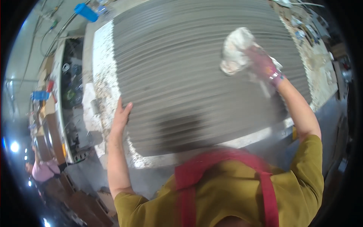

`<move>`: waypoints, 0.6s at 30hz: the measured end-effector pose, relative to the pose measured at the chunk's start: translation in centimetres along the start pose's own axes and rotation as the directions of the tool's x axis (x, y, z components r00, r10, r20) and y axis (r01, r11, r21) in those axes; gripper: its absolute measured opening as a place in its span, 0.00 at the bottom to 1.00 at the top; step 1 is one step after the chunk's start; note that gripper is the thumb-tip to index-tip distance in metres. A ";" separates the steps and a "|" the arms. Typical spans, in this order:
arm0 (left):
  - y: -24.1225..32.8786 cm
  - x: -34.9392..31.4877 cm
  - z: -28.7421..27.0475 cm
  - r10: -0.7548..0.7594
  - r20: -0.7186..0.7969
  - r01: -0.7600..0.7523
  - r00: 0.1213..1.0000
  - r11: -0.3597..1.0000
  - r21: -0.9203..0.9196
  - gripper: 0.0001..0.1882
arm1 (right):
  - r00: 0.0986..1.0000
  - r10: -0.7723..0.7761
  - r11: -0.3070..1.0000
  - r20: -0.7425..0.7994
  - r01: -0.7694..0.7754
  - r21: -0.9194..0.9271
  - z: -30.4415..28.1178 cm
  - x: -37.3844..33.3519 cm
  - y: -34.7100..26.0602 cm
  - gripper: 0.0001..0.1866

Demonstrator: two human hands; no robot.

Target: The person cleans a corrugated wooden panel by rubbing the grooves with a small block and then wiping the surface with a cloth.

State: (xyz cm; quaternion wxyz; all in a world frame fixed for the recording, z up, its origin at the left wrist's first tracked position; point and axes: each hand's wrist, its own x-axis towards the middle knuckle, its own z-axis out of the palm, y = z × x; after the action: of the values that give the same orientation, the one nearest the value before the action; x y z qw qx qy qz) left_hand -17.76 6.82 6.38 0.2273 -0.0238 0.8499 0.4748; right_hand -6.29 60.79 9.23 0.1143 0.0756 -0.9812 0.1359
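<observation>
A large grey panel with ridges running across it [189, 89] lies flat before me on a work table. At its left edge rests my left hand [121, 115], bare, with thumb and fingers spread and nothing held. My right hand [263, 63], in a pink-purple glove and smeared by motion, is closed on a crumpled white cloth [237, 49] over the panel's right part. The cloth seems to touch the ridges, and part of it hangs below the glove.
White, debris-speckled sheeting [104, 45] borders the panel. A blue bottle [86, 12] is at the far left. Scraps and tools lie on the table's right side [308, 36]. Further left are a shelf unit [60, 98], cardboard boxes [53, 132] and a person in pink [43, 170].
</observation>
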 end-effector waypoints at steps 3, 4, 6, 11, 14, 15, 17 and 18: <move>-2.2 1.3 -0.1 0.099 -0.007 -0.098 0.995 0.995 0.010 0.42 | 0.988 0.154 0.982 0.014 -0.155 0.110 1.0 -0.7 0.8 0.26; -1.1 1.0 0.4 0.099 0.015 -0.098 0.995 0.995 -0.017 0.40 | 0.977 0.179 0.980 0.117 -0.187 0.066 0.8 -0.4 0.6 0.26; -1.4 1.2 0.5 0.099 0.018 -0.098 0.995 0.993 -0.068 0.38 | 0.989 0.126 0.991 0.077 -0.123 -0.047 2.1 0.7 -0.1 0.21; -0.7 0.1 0.5 0.158 0.022 -0.158 0.987 0.987 -0.027 0.35 | 0.980 -0.199 0.969 0.002 0.196 0.150 8.2 8.0 -11.4 0.23; -2.9 0.9 1.2 0.111 -0.097 -0.111 0.989 0.994 0.003 0.34 | 0.934 -0.223 0.941 0.279 0.132 0.310 15.1 14.4 -21.0 0.09; -3.9 1.5 0.8 0.108 -0.110 -0.110 0.988 0.994 -0.017 0.33 | 0.916 -0.283 0.887 0.285 0.138 0.441 17.9 16.4 -24.2 0.09; -0.4 1.5 2.3 0.146 0.023 -0.143 0.989 0.984 -0.108 0.27 | 0.961 -0.257 0.904 -0.103 0.276 0.327 20.6 19.5 -28.6 0.11; -0.3 1.1 1.9 0.105 0.009 -0.103 0.994 0.990 -0.100 0.25 | 0.964 -0.260 0.924 0.047 0.234 0.303 19.5 20.2 -30.2 0.14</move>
State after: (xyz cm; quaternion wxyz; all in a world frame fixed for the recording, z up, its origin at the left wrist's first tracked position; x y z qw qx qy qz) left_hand -18.00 8.35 4.84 0.2069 0.0127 0.8236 0.5279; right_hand -24.30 24.09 3.42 0.0757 0.2208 -0.9365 0.2618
